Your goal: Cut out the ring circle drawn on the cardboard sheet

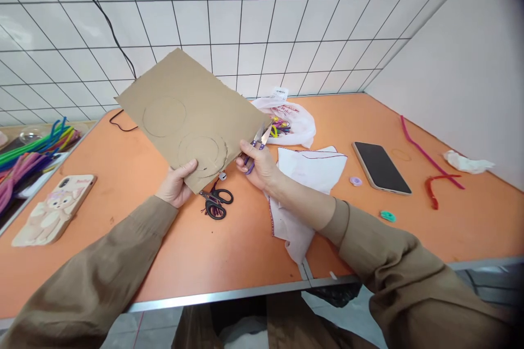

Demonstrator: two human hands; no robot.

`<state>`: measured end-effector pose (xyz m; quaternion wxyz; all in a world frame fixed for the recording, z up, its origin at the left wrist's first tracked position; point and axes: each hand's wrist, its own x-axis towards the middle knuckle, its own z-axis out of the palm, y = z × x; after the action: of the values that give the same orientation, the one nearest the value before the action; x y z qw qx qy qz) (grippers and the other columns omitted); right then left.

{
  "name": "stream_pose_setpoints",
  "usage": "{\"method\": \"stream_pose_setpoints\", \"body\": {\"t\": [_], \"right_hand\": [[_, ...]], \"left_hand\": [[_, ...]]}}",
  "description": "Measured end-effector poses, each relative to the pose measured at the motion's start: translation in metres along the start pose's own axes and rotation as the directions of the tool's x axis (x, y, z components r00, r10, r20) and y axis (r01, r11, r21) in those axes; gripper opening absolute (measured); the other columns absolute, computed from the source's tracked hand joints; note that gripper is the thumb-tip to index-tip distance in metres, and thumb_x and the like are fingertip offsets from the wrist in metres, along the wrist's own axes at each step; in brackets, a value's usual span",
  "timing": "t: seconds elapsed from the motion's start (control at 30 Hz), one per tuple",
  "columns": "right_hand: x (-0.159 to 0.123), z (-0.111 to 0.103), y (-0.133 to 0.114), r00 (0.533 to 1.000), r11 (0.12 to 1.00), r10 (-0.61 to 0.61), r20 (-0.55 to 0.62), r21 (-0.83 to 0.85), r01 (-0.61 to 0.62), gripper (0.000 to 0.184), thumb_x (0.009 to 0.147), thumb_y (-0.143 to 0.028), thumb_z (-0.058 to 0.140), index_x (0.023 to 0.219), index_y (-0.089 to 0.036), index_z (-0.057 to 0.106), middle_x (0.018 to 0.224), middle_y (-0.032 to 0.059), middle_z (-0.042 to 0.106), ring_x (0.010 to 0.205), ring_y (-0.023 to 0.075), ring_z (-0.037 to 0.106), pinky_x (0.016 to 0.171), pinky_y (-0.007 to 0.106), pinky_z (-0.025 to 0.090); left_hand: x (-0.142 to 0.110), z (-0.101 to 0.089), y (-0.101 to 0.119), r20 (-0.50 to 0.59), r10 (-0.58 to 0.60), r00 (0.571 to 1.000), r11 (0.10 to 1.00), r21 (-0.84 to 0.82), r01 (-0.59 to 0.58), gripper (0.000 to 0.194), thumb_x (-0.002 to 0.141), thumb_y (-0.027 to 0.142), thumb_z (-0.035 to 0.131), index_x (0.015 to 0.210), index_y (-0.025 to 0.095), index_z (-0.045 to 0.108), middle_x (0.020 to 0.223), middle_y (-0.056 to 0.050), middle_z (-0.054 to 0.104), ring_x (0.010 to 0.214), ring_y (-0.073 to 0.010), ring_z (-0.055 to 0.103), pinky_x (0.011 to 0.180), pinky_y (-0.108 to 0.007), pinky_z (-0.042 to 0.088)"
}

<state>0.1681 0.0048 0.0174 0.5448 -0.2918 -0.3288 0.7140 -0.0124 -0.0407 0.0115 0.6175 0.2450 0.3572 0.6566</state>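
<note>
A sheet of brown cardboard [196, 98] is held up above the orange table, tilted, with circles drawn on its face. My left hand [177, 181] grips its lower left corner, thumb on the front. My right hand [257, 164] is closed round purple-handled scissors [250, 161] at the sheet's right edge. Their blades point up and stand apart near the right corner. A rough cut runs along the lower edge by the drawn rings. Below the sheet, black-handled scissors [216, 204] lie on the table beside a small silver bell [222, 176].
White cloth [311, 169] with red stitched edging lies under my right forearm. Behind it sits a plastic bag [301, 122] of colourful pieces. A dark-screened phone [380, 168], bobbins [387, 216] and pipe cleaners [429, 155] are right; a cased phone [55, 210] is left.
</note>
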Motion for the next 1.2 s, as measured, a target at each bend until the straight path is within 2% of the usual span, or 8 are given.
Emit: {"method": "stream_pose_setpoints", "body": {"t": [0.23,0.57,0.77,0.9,0.97,1.03,1.1,1.2], "right_hand": [[0.000,-0.002,-0.004,0.998,0.998,0.039,0.048,0.040,-0.041,0.040,0.055,-0.022,0.081,0.075,-0.019,0.047,0.053,-0.0122,0.045,0.037,0.0004,0.029,0.038,0.017,0.018],[0.000,-0.007,-0.001,0.985,0.987,0.123,0.120,0.091,-0.134,0.045,0.056,-0.022,0.084,0.068,-0.018,0.041,0.048,-0.0150,0.033,0.037,-0.0010,0.018,0.038,0.015,0.017],[0.004,-0.004,0.000,0.986,0.974,0.165,0.028,-0.164,-0.158,0.046,0.065,-0.037,0.080,0.070,-0.021,0.037,0.051,-0.0116,0.038,0.037,0.0018,0.027,0.038,0.017,0.017],[0.003,-0.006,-0.007,0.960,0.753,0.279,0.007,-0.623,-0.214,0.029,0.074,-0.034,0.069,0.072,-0.021,0.043,0.049,-0.0079,0.041,0.037,0.0047,0.026,0.038,0.021,0.015],[0.001,-0.004,-0.018,0.964,0.620,0.252,0.083,-0.779,-0.095,0.022,0.074,-0.030,0.068,0.077,-0.021,0.048,0.051,-0.0071,0.043,0.041,0.0068,0.031,0.041,0.022,0.020],[-0.002,0.001,-0.032,0.965,0.401,0.200,0.171,-0.913,0.079,0.017,0.070,-0.025,0.069,0.072,-0.018,0.053,0.063,-0.0014,0.054,0.054,0.0091,0.045,0.048,0.023,0.031],[-0.007,0.006,-0.047,0.940,0.239,0.272,0.206,-0.961,0.142,0.014,0.070,-0.024,0.069,0.072,-0.016,0.059,0.071,0.0017,0.059,0.064,0.0112,0.050,0.054,0.023,0.034],[-0.014,0.011,-0.064,0.896,0.362,0.382,0.225,-0.929,0.079,0.018,0.078,-0.027,0.064,0.092,-0.015,0.061,0.074,-0.0001,0.057,0.059,0.0086,0.047,0.051,0.021,0.034]], "left_hand": [[-0.001,-0.001,-0.009,0.035,0.029,0.999,1.000,0.007,-0.029,0.059,0.069,0.003,0.074,0.125,0.017,0.062,0.105,-0.010,0.076,0.099,-0.0280,0.071,0.086,-0.039,0.061],[-0.001,-0.008,-0.002,0.104,0.071,0.992,0.987,0.134,-0.085,0.065,0.066,0.013,0.081,0.127,0.019,0.062,0.118,-0.010,0.072,0.118,-0.0320,0.062,0.092,-0.037,0.058],[0.005,-0.004,-0.004,0.049,0.117,0.992,0.980,0.159,-0.123,0.054,0.070,0.011,0.077,0.122,0.017,0.065,0.116,-0.010,0.073,0.119,-0.0302,0.061,0.096,-0.037,0.055],[0.010,-0.006,0.009,-0.028,0.120,0.992,0.979,0.167,-0.114,0.050,0.071,0.004,0.071,0.119,0.014,0.066,0.105,-0.010,0.076,0.105,-0.0295,0.069,0.091,-0.040,0.058],[0.012,-0.008,0.019,-0.065,0.104,0.992,0.981,0.173,-0.092,0.047,0.072,0.001,0.067,0.118,0.012,0.066,0.100,-0.010,0.077,0.095,-0.0278,0.072,0.088,-0.041,0.060],[0.012,-0.011,0.026,-0.085,0.098,0.992,0.981,0.175,-0.082,0.045,0.074,0.000,0.063,0.118,0.011,0.067,0.100,-0.010,0.077,0.092,-0.0261,0.073,0.086,-0.040,0.061],[0.011,-0.011,0.027,-0.109,0.109,0.988,0.979,0.185,-0.088,0.046,0.073,-0.002,0.063,0.118,0.011,0.066,0.101,-0.011,0.076,0.093,-0.0259,0.073,0.087,-0.039,0.061],[0.003,-0.007,0.019,-0.133,0.106,0.985,0.976,0.203,-0.078,0.049,0.071,0.000,0.068,0.119,0.011,0.066,0.103,-0.011,0.076,0.102,-0.0282,0.070,0.092,-0.040,0.058]]}}
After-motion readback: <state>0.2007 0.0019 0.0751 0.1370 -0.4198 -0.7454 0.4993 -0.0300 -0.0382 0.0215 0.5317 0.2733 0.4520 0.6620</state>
